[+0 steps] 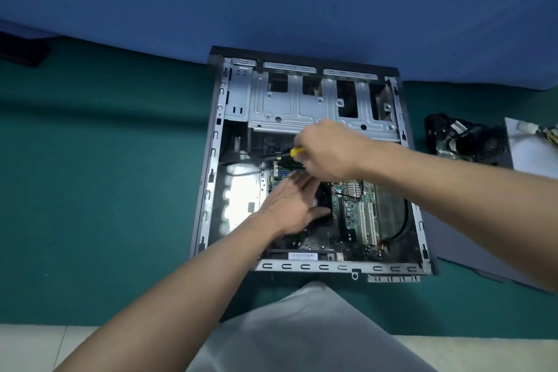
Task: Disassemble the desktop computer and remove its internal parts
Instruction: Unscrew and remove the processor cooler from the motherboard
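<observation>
Your right hand [327, 151], arm stretched over the open computer case [302, 266] on the green mat [90, 190], grips a yellow-handled screwdriver [295, 151]; your left hand [288, 207] lies flat, fingers straight, on the black fan [323, 201]. Removed parts [465, 142] sit right of the case.

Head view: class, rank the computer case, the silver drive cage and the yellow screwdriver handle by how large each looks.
1. computer case
2. drive cage
3. screwdriver handle, mostly hidden in the right hand
</observation>
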